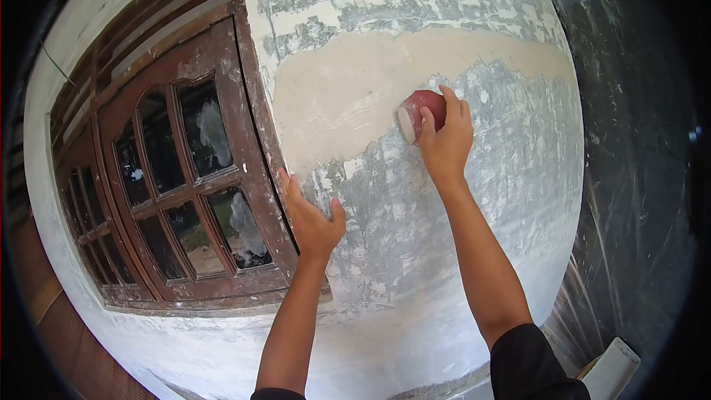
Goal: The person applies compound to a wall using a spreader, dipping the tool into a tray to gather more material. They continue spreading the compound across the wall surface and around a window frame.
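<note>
My right hand (449,141) grips a small red putty scraper (429,107) against the wall, thumb on one face and fingers round its far edge. Cream material coats the scraper's left edge. It sits at the lower border of a smooth beige putty patch (333,89), which spreads across the grey, scuffed wall (400,230). Lower left, my left hand (315,224) is open, its fingers stretched up beside the window frame and its thumb apart. Its fingertips are at the frame's edge and the wall, with nothing held.
A brown wooden window (185,185) with several glass panes fills the left, its frame close to my left hand. Dark, streaked sheeting (629,178) hangs beyond the wall's right edge. A pale board-like piece (613,370) stands at the lower right.
</note>
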Tool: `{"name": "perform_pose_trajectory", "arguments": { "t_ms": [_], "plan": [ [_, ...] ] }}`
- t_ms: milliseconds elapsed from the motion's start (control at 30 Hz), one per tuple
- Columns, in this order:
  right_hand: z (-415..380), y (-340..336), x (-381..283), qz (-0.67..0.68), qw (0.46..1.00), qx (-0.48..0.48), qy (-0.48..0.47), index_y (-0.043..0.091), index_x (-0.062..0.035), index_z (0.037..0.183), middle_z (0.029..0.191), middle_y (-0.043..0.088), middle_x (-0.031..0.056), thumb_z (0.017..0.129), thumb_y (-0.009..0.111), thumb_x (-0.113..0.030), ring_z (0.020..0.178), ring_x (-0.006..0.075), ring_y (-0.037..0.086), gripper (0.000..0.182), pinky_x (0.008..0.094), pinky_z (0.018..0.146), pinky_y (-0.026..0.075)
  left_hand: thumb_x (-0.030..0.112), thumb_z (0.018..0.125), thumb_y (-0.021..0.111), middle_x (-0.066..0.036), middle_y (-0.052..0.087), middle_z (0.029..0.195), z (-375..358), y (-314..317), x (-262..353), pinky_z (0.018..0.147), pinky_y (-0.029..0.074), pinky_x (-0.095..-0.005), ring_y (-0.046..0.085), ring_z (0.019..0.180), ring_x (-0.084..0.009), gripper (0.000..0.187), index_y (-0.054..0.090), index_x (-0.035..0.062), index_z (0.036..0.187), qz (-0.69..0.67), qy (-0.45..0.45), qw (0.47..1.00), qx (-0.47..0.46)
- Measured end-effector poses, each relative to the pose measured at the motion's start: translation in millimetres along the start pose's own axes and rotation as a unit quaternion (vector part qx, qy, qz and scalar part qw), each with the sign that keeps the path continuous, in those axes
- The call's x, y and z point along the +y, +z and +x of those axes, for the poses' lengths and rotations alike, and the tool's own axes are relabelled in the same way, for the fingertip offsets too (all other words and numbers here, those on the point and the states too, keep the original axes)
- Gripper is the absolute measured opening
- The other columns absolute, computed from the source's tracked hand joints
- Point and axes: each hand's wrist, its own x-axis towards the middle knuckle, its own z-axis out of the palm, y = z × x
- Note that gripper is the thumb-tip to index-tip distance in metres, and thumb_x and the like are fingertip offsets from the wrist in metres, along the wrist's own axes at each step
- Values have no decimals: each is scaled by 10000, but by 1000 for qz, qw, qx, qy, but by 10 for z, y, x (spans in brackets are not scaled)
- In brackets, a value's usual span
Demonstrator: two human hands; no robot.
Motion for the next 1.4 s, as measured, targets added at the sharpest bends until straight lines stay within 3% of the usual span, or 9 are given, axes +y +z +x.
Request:
{"name": "perform_pose_trajectory", "arguments": {
  "t_ms": [200,333,433,633,767,867,1033,1233,1400],
  "plan": [
    [-154,324,-421,109,977,-166,-78,606,-29,1233,978,605,189,819,720,-63,875,377,622,431,439,780,510,98,782,656,-400,167,1528,-25,11,-32,1173,205,-547,272,1391,-529,813,197,-107,1421,-9,10,1000,5],
    [273,4,137,-50,999,-11,3,609,-73,1242,1041,607,134,847,697,-120,919,328,632,408,451,798,454,89,784,653,-407,165,1524,-21,14,-27,1167,215,-543,284,1382,-536,790,209,-102,1408,-13,7,1000,6],
    [251,-74,-11,-35,999,9,-26,601,-72,1253,1037,606,132,848,695,-119,898,323,635,419,444,794,454,87,785,650,-415,165,1519,-12,3,-16,1163,215,-553,289,1376,-541,777,214,-99,1400,-14,8,1000,2],
    [-89,382,-465,108,973,-179,-98,619,-55,1219,1001,616,191,794,728,-59,901,387,629,439,422,787,522,89,790,648,-423,168,1512,-8,10,-41,1158,226,-551,291,1369,-548,752,222,-97,1381,4,29,1000,6],
    [227,74,140,-12,1000,14,-2,617,-40,1222,1041,628,192,808,725,-46,905,368,639,428,411,801,532,90,788,652,-425,172,1509,-15,16,-40,1158,223,-563,290,1368,-554,740,233,-94,1369,-17,22,1000,10],
    [221,-52,81,-4,999,41,-27,595,-46,1244,1044,608,171,818,718,-92,895,373,633,446,457,781,485,88,786,654,-421,175,1511,-19,27,-26,1155,228,-568,294,1367,-553,729,243,-87,1361,-22,9,1000,12],
    [-179,244,-459,112,968,-203,-99,611,-44,1223,976,606,183,792,738,-52,861,368,619,449,411,757,506,85,787,651,-425,175,1507,-20,26,-37,1151,237,-567,308,1358,-553,713,250,-81,1352,-10,25,1000,17],
    [233,-1,8,-34,999,29,1,596,-31,1246,1029,606,164,837,702,-102,885,355,629,428,450,812,485,74,776,653,-430,174,1504,-26,26,-36,1144,244,-568,312,1351,-557,704,260,-73,1341,-20,14,1000,10],
    [-130,366,-527,99,984,-139,-49,580,-51,1273,1050,598,189,826,709,-113,895,401,627,469,464,776,505,59,784,649,-413,172,1517,-37,45,-64,1150,236,-538,302,1368,-537,691,259,-69,1340,-11,31,999,14]
  ]
}}
